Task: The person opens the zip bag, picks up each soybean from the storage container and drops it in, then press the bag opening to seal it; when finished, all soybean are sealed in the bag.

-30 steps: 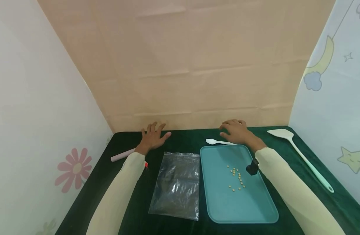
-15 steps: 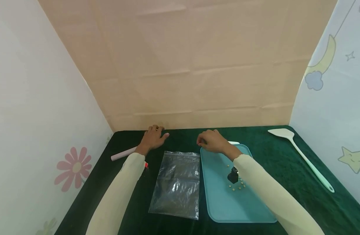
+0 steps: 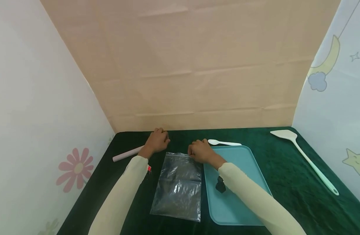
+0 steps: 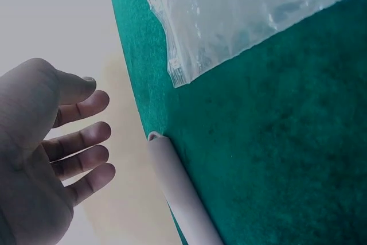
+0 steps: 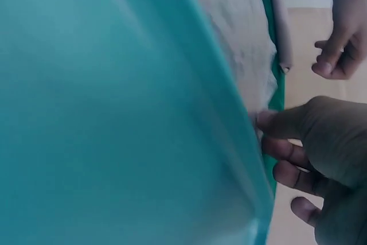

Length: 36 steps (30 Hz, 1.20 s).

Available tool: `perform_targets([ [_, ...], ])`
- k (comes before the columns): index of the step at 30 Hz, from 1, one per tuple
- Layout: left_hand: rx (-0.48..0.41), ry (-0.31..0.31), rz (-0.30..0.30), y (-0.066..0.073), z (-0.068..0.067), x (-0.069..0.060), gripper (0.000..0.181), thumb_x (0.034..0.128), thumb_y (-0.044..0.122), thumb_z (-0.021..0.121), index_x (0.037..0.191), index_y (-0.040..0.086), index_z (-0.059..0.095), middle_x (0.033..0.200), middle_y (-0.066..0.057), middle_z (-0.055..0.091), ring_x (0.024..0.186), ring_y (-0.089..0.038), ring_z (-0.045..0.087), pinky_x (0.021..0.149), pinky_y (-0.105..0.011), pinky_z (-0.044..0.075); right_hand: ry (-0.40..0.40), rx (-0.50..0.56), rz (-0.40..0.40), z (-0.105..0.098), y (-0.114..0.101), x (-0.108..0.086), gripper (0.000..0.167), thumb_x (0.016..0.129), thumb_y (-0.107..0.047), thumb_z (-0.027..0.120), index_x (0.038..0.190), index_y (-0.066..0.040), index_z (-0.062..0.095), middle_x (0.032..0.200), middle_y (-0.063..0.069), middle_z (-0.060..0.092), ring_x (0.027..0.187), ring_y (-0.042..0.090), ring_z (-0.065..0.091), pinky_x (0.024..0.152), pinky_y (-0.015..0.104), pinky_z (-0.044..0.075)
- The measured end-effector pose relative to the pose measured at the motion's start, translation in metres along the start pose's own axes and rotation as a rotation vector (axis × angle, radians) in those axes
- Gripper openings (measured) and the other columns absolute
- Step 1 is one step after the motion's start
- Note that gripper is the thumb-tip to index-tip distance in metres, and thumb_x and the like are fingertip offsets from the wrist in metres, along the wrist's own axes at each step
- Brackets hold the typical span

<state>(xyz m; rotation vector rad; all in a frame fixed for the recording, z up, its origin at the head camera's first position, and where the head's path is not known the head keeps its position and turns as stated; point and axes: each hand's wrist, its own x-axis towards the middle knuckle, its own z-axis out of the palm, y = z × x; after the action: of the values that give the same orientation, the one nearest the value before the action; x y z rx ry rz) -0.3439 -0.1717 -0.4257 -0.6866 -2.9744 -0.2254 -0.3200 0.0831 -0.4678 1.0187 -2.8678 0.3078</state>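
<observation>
A clear plastic zip-top bag lies flat on the dark green, cloth-covered tabletop. My right grip is at the bag's far right corner, fingers bent (whether they pinch the plastic, I cannot tell). My left grip, loosely curved with fingertips apart, is just beyond its far left corner. A shallow turquoise rectangular tray sits beside the bag, to its right.

The right hand hides a corner of the bag.
</observation>
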Motion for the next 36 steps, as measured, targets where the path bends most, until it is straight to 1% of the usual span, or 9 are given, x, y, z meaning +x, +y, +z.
perform_targets([
  [6,-0.028,-0.006,0.019,0.006,-0.001,0.001,0.012,0.1023,0.023,0.058,0.102,0.013,0.064,0.109,-0.007,0.052,0.1,-0.026,0.046,0.087,-0.046,0.042,0.007,-0.029,0.09,0.005,-0.005,0.003,0.003,0.093,-0.022,0.072,0.095,-0.025,0.074,0.095,-0.006,0.064,0.088,0.019,0.055,0.083,0.048,0.035],
  [11,-0.037,-0.049,0.034,0.012,0.004,0.003,0.012,0.1029,0.023,0.057,0.104,0.014,0.065,0.112,-0.007,0.052,0.106,-0.027,0.046,0.091,-0.048,0.042,-0.025,0.006,0.15,0.006,-0.008,0.005,0.005,0.094,-0.024,0.071,0.098,-0.024,0.074,0.099,-0.005,0.066,0.092,0.02,0.058,0.082,0.046,0.036],
  [14,-0.021,-0.073,0.031,0.015,0.007,0.004,0.013,0.1032,0.024,0.057,0.104,0.015,0.065,0.114,-0.006,0.053,0.107,-0.026,0.047,0.092,-0.048,0.042,-0.042,0.021,0.175,0.006,-0.01,0.005,0.005,0.094,-0.024,0.071,0.099,-0.024,0.074,0.1,-0.006,0.068,0.093,0.02,0.06,0.081,0.046,0.037],
  [18,-0.003,-0.091,0.041,0.02,0.01,0.005,0.013,0.1031,0.025,0.057,0.106,0.015,0.066,0.111,-0.004,0.054,0.102,-0.024,0.047,0.09,-0.047,0.044,-0.061,0.016,0.181,0.005,-0.013,0.004,0.006,0.095,-0.023,0.069,0.099,-0.023,0.073,0.099,-0.006,0.067,0.093,0.019,0.059,0.082,0.046,0.037],
  [22,-0.028,-0.119,0.075,0.025,0.011,0.007,0.014,0.1031,0.025,0.057,0.108,0.016,0.067,0.107,-0.001,0.057,0.1,-0.022,0.05,0.091,-0.047,0.045,-0.044,-0.019,0.143,0.005,-0.014,0.002,0.004,0.095,-0.02,0.069,0.096,-0.022,0.072,0.096,-0.006,0.063,0.088,0.018,0.055,0.082,0.046,0.036],
  [26,-0.122,-0.158,0.095,0.03,0.014,0.011,0.018,0.1031,0.024,0.058,0.111,0.013,0.07,0.107,-0.001,0.063,0.102,-0.021,0.057,0.093,-0.047,0.047,0.021,-0.067,0.08,0.005,-0.015,-0.001,0.003,0.095,-0.02,0.067,0.094,-0.02,0.07,0.095,-0.006,0.062,0.086,0.017,0.052,0.084,0.046,0.035],
  [29,-0.233,-0.207,0.096,0.033,0.015,0.014,0.021,0.1032,0.024,0.058,0.114,0.011,0.07,0.106,0.0,0.067,0.096,-0.018,0.062,0.087,-0.042,0.051,0.09,-0.097,0.023,0.004,-0.015,-0.004,0.004,0.096,-0.02,0.067,0.093,-0.02,0.068,0.094,-0.005,0.061,0.084,0.017,0.05,0.083,0.045,0.034],
  [32,-0.335,-0.261,0.084,0.034,0.014,0.015,0.021,0.1029,0.025,0.059,0.114,0.01,0.071,0.102,0.001,0.07,0.087,-0.014,0.065,0.078,-0.036,0.053,0.166,-0.115,-0.043,0.002,-0.016,-0.006,0.004,0.096,-0.02,0.067,0.092,-0.02,0.067,0.092,-0.005,0.06,0.082,0.017,0.048,0.082,0.045,0.033],
  [36,-0.399,-0.307,0.079,0.034,0.012,0.015,0.018,0.1011,0.024,0.062,0.109,0.012,0.073,0.096,0.004,0.071,0.081,-0.013,0.064,0.072,-0.034,0.053,0.253,-0.132,-0.117,0.0,-0.017,-0.006,0.005,0.095,-0.019,0.068,0.091,-0.02,0.066,0.09,-0.005,0.06,0.082,0.017,0.047,0.082,0.045,0.032],
])
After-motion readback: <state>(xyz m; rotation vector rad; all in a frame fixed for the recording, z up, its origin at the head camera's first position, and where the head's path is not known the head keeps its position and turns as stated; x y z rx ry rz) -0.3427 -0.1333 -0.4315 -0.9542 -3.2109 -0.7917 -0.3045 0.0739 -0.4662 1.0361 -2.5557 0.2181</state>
